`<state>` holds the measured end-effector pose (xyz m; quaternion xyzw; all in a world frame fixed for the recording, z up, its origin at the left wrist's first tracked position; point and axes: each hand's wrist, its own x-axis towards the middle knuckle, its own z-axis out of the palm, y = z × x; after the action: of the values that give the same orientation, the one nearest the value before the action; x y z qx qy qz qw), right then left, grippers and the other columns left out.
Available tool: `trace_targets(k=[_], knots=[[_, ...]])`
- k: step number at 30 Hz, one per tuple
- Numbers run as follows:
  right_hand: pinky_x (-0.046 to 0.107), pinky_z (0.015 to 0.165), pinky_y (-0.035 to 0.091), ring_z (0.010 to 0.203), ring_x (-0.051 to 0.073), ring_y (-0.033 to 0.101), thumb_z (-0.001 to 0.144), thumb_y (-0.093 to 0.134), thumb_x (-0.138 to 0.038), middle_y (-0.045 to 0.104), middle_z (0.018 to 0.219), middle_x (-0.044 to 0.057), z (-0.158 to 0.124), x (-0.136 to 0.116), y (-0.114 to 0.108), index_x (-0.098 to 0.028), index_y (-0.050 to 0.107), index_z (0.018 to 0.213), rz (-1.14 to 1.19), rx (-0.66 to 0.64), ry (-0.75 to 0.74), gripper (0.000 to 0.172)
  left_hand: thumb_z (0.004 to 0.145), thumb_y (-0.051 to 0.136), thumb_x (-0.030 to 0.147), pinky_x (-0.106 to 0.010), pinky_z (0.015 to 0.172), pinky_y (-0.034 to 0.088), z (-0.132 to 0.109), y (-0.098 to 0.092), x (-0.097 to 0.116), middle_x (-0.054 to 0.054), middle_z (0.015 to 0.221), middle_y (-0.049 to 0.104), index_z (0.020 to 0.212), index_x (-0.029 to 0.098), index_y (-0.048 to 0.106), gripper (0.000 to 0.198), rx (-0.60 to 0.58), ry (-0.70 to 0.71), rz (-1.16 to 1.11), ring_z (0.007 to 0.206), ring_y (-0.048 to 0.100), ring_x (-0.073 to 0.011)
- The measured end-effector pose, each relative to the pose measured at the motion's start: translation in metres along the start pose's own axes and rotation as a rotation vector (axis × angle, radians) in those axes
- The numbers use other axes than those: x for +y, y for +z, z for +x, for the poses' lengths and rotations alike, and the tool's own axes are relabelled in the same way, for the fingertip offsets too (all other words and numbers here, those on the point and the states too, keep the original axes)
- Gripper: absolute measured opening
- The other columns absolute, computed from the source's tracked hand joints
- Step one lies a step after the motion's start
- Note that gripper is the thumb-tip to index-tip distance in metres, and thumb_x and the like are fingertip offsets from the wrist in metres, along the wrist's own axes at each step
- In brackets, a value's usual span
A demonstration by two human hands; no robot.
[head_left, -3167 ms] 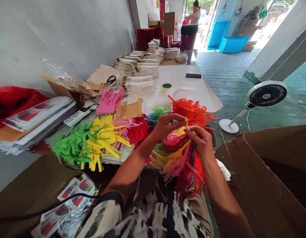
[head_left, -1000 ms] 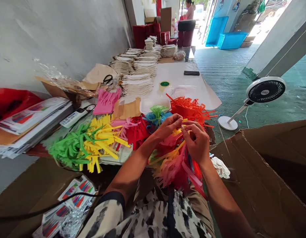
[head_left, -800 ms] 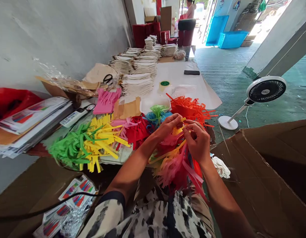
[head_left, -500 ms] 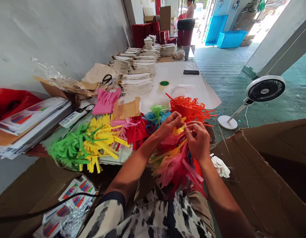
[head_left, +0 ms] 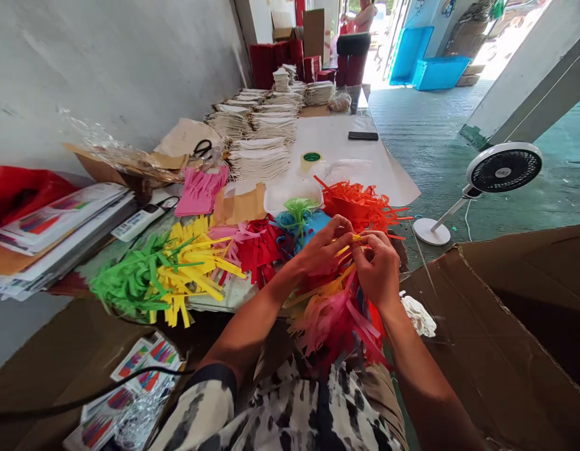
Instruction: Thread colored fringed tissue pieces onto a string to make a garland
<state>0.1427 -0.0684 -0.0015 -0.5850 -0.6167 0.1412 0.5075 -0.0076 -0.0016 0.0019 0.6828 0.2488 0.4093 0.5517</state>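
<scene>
My left hand and my right hand meet over the table's near edge, fingertips pinched together on a yellow paper tassel. Under them hangs a bunch of pink and orange tassels, drooping toward my lap. Just beyond lie orange-red tassels and blue tassels with a light green one on top. To the left, red tassels, yellow tassels and green tassels are spread in heaps. My fingers hide most of the piece they hold.
Stacks of white paper with strings fill the table's far left. A tape roll, a black phone and scissors lie on it. A fan stands right, above an open cardboard box. A person is far back.
My left hand has moved slightly right and down, closing up against my right hand on the yellow tassel. More of the blue tassels shows behind it. The person at the back has shifted.
</scene>
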Motion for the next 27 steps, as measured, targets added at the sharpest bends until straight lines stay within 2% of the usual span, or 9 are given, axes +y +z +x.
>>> trace_targets(k=[7,9,11,13,15,17,20,23,27], knots=[[0.032,0.063,0.045,0.057,0.011,0.05,0.097,0.063,-0.036,0.072,0.11,0.008,-0.002,-0.002,0.0,-0.019,0.07,0.095,0.004,-0.01,0.018,0.018,0.104,0.06,0.053,-0.031,0.086,0.046,0.0,0.0,0.007,-0.003,0.094,0.06,0.093,0.021,0.057,0.034,0.105,0.168,0.287,0.089,0.055,-0.0178],[0.032,0.065,0.047,0.064,0.013,0.055,0.094,0.067,-0.038,0.072,0.112,0.008,-0.002,-0.003,-0.001,-0.02,0.07,0.108,0.028,-0.013,0.04,0.023,0.106,0.056,0.051,-0.031,0.086,0.045,0.0,0.001,0.009,-0.003,0.094,0.061,0.094,0.022,0.057,0.031,0.162,0.192,0.331,0.088,0.056,-0.0178],[0.031,0.068,0.05,0.075,0.016,0.059,0.094,0.068,-0.04,0.071,0.119,0.008,-0.002,-0.004,-0.001,-0.022,0.066,0.126,0.064,-0.016,0.038,0.037,0.108,0.052,0.05,-0.032,0.086,0.045,-0.001,0.003,0.011,-0.003,0.095,0.064,0.096,0.023,0.058,0.03,0.206,0.2,0.386,0.088,0.057,-0.0184],[0.03,0.066,0.049,0.074,0.015,0.057,0.096,0.067,-0.044,0.07,0.124,0.008,-0.001,-0.005,-0.002,-0.026,0.065,0.134,0.089,-0.019,0.014,0.042,0.108,0.05,0.048,-0.034,0.09,0.045,-0.001,0.004,0.011,-0.003,0.094,0.066,0.098,0.024,0.06,0.027,0.218,0.208,0.466,0.089,0.06,-0.0194],[0.03,0.061,0.044,0.063,0.011,0.048,0.098,0.066,-0.047,0.069,0.119,0.006,0.0,-0.005,-0.002,-0.026,0.071,0.125,0.087,0.004,0.005,0.035,0.108,0.051,0.043,-0.037,0.098,0.044,-0.001,0.005,0.012,-0.001,0.088,0.068,0.098,0.025,0.061,0.022,0.194,0.222,0.548,0.084,0.062,-0.0191],[0.03,0.058,0.04,0.057,0.01,0.042,0.098,0.064,-0.047,0.068,0.105,0.004,0.002,-0.004,-0.003,-0.023,0.075,0.106,0.081,0.037,0.012,0.027,0.107,0.052,0.038,-0.041,0.106,0.042,-0.001,0.005,0.012,0.001,0.083,0.07,0.1,0.026,0.061,0.017,0.17,0.228,0.594,0.078,0.062,-0.0183],[0.03,0.058,0.036,0.057,0.011,0.042,0.095,0.063,-0.039,0.061,0.082,0.0,0.004,-0.002,-0.003,-0.022,0.07,0.088,0.066,0.03,0.033,0.02,0.108,0.05,0.037,-0.044,0.109,0.042,-0.001,0.004,0.013,-0.001,0.084,0.073,0.102,0.026,0.06,0.016,0.198,0.222,0.599,0.078,0.065,-0.0193],[0.03,0.058,0.034,0.06,0.013,0.044,0.09,0.062,-0.034,0.057,0.073,-0.002,0.005,-0.001,-0.004,-0.022,0.067,0.085,0.04,-0.006,0.06,0.013,0.109,0.049,0.038,-0.045,0.109,0.043,0.0,0.002,0.011,-0.002,0.083,0.072,0.103,0.026,0.06,0.018,0.237,0.234,0.612,0.078,0.065,-0.0205],[0.028,0.056,0.035,0.059,0.012,0.045,0.093,0.063,-0.037,0.068,0.088,0.002,0.003,-0.001,-0.004,-0.022,0.072,0.099,0.104,-0.032,0.084,0.019,0.105,0.054,0.032,-0.047,0.114,0.039,0.0,0.003,0.007,0.002,0.071,0.065,0.103,0.026,0.064,0.012,0.21,0.264,0.693,0.066,0.056,-0.018]])
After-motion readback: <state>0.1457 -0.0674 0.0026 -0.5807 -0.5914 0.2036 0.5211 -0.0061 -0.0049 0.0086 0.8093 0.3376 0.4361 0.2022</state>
